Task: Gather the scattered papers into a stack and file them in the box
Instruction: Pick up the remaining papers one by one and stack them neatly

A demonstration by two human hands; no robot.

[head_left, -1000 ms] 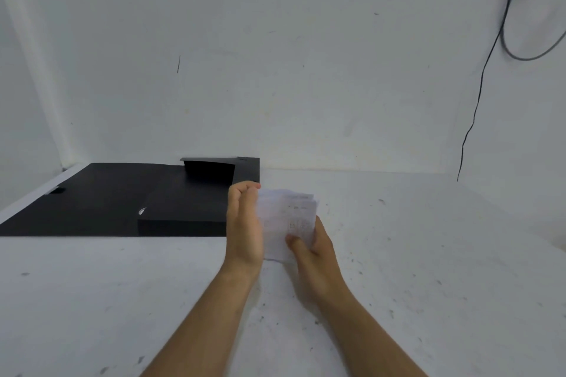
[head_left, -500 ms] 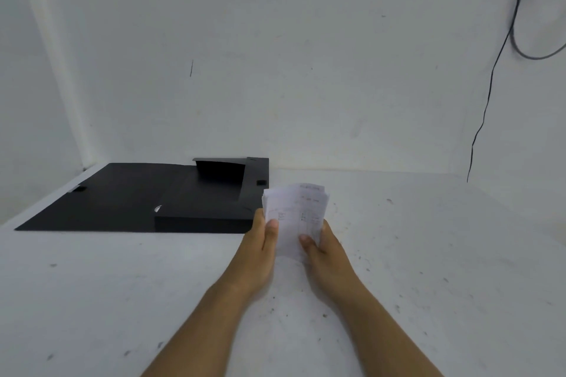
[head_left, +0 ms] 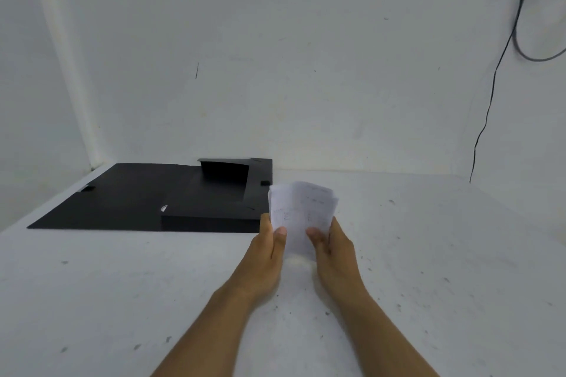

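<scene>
Both hands pinch the paper stack (head_left: 301, 217) by its lower sides: left hand (head_left: 266, 257) and right hand (head_left: 333, 254), thumbs in front. Stack is upright above the worktop (head_left: 428, 285), just right of the open black box (head_left: 196, 202); long axis vertical, face toward the camera. Square the edges first, then lay it flat into the box.

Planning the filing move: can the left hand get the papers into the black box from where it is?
Probably yes. The black box lies open just left of the left hand, nothing between them. Both it and the right hand grip the papers.
</scene>
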